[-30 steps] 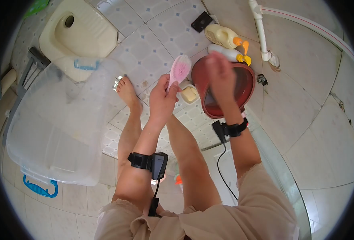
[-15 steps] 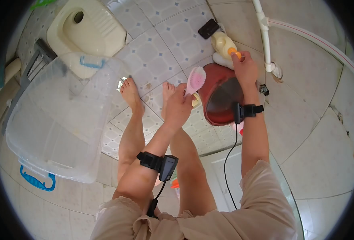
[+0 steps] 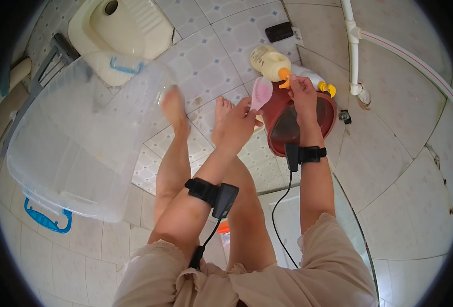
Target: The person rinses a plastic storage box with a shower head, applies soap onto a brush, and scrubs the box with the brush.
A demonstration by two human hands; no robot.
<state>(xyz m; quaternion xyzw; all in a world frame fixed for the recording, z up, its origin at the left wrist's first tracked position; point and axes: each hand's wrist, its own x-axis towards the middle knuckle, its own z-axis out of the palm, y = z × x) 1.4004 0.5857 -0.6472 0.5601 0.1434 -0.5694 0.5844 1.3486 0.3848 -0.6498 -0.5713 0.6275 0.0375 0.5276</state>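
A pink scrub brush (image 3: pixel 261 93), its bristles facing up and to the right, is held by the handle in my left hand (image 3: pixel 236 123). My right hand (image 3: pixel 303 97) pinches the orange pump top (image 3: pixel 285 77) of a cream-coloured bottle (image 3: pixel 265 59). That bottle leans with its top toward my right hand. Below both hands stands a red bucket (image 3: pixel 329 110) holding dark liquid. Behind the pump bottle, a white bottle (image 3: pixel 311 78) with a yellow pump (image 3: pixel 329 89) is partly hidden by my right hand. A pale yellow object under my left hand is mostly covered.
A clear plastic bin (image 3: pixel 72 148) with blue handles takes up the left side, beside a squat toilet (image 3: pixel 129 36). A black box-shaped object (image 3: pixel 279 31) lies on the tiled floor (image 3: pixel 195 61). White pipes (image 3: pixel 355 56) run along the right wall. Cables hang from my wrist straps.
My right hand has drawn the cream bottle leftward, away from the white bottle, whose yellow pump now shows. My left hand still holds the brush, now slightly nearer the pump.
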